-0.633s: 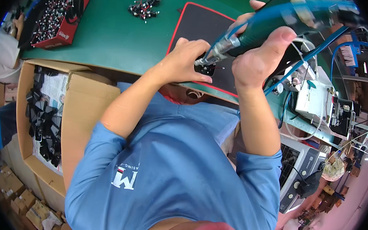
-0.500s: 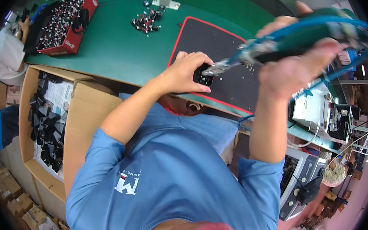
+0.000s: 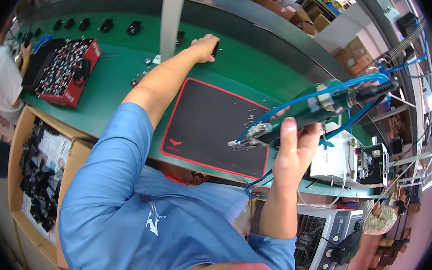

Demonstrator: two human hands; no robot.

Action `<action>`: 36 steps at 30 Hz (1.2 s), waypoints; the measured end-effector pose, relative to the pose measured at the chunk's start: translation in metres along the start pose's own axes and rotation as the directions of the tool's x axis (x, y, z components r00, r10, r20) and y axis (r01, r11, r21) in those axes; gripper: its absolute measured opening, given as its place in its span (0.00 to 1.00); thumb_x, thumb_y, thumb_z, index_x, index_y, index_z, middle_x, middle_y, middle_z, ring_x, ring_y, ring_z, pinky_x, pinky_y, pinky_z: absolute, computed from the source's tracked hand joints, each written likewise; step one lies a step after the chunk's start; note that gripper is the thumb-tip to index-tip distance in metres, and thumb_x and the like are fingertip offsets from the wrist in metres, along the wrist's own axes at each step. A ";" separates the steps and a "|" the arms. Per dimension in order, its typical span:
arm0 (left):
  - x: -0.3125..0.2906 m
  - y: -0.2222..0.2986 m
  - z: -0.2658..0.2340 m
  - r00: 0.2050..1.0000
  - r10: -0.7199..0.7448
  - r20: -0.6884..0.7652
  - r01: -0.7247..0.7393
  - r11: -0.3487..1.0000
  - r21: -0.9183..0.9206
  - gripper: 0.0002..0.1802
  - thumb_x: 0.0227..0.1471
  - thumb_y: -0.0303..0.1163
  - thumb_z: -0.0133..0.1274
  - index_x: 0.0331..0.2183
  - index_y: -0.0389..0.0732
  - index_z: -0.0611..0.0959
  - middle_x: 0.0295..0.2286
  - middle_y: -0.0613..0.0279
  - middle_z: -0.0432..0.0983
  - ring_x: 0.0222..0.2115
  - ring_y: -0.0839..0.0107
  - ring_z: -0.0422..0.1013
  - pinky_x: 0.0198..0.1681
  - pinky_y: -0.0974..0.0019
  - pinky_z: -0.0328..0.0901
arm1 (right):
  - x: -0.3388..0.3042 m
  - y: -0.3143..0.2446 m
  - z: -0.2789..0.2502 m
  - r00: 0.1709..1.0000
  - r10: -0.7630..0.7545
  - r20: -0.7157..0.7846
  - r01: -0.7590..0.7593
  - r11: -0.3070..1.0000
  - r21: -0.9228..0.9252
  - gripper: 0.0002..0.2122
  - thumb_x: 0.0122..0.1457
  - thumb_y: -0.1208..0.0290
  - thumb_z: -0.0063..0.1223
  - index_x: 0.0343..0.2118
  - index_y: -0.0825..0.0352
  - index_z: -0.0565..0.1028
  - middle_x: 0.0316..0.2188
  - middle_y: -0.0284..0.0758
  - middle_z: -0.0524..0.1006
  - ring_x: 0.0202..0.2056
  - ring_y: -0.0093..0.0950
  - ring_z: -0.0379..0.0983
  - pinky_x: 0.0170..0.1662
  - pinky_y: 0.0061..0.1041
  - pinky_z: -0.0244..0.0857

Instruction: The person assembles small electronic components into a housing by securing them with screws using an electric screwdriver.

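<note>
The left hand has reached beyond the mouse mat since the earlier frame. Left of it, black housings lie spaced apart, probably to stay separate; it grips a black piece. Nearer and rightward, the right hand clasps a green power screwdriver, likely raised to clear the mat.

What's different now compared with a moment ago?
The left hand has reached forward, past the red-edged mat, a black part at its fingertips. The right hand still grips the green power screwdriver, now apart from the left hand. The red box stayed put.
</note>
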State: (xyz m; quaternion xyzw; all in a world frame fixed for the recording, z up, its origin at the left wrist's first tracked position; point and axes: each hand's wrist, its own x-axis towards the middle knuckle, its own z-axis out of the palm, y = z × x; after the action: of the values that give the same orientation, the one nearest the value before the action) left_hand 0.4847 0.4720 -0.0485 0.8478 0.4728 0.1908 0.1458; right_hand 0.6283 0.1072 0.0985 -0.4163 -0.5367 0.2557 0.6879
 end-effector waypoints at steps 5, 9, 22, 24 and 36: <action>0.016 -0.032 0.017 0.994 0.032 0.104 -0.033 0.999 0.004 0.51 0.44 0.33 0.73 0.66 0.50 0.66 0.66 0.58 0.60 0.64 0.54 0.63 0.62 0.43 0.58 | -0.004 -0.018 -0.003 0.999 -0.041 -0.019 0.039 0.996 -0.075 0.27 0.64 0.81 0.54 0.65 0.74 0.59 0.55 0.42 0.70 0.56 0.31 0.70 0.62 0.33 0.61; -0.030 0.000 -0.030 0.988 0.108 0.108 -0.109 0.994 0.007 0.53 0.50 0.35 0.69 0.70 0.53 0.58 0.71 0.55 0.49 0.67 0.51 0.57 0.66 0.45 0.58 | -0.009 -0.023 -0.006 0.854 -0.520 0.022 0.375 0.584 -0.720 0.35 0.60 0.71 0.62 0.67 0.77 0.59 0.58 0.49 0.68 0.59 0.39 0.66 0.58 0.36 0.66; -0.410 -0.084 -0.318 0.982 -0.156 0.108 0.146 0.984 0.097 0.37 0.53 0.30 0.64 0.64 0.40 0.71 0.55 0.50 0.75 0.49 0.57 0.75 0.57 0.59 0.67 | -0.013 0.163 0.146 0.782 0.105 0.615 0.373 0.711 -0.596 0.13 0.54 0.72 0.65 0.43 0.65 0.79 0.43 0.40 0.79 0.47 0.43 0.77 0.47 0.40 0.74; -0.485 -0.095 -0.325 0.924 -0.372 0.087 0.360 0.924 0.129 0.37 0.52 0.29 0.65 0.62 0.39 0.72 0.53 0.50 0.77 0.46 0.59 0.75 0.54 0.62 0.68 | -0.007 0.177 0.182 0.765 0.032 0.644 0.438 0.707 -0.555 0.14 0.54 0.71 0.66 0.43 0.65 0.80 0.44 0.39 0.79 0.47 0.43 0.77 0.47 0.40 0.75; -0.636 -0.123 -0.265 0.823 -0.532 0.201 0.522 0.847 0.102 0.29 0.56 0.37 0.63 0.56 0.34 0.77 0.52 0.46 0.75 0.56 0.50 0.71 0.59 0.55 0.65 | 0.000 0.210 0.236 0.692 -0.063 0.719 0.696 0.322 -0.642 0.09 0.55 0.71 0.64 0.36 0.68 0.78 0.40 0.42 0.78 0.44 0.44 0.75 0.47 0.41 0.73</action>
State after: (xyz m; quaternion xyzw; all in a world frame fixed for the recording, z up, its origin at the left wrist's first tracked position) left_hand -0.0349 0.0072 0.0153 0.7030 0.6730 0.0374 0.2268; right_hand 0.4233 0.2874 -0.0613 -0.4640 -0.8514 -0.1364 0.2033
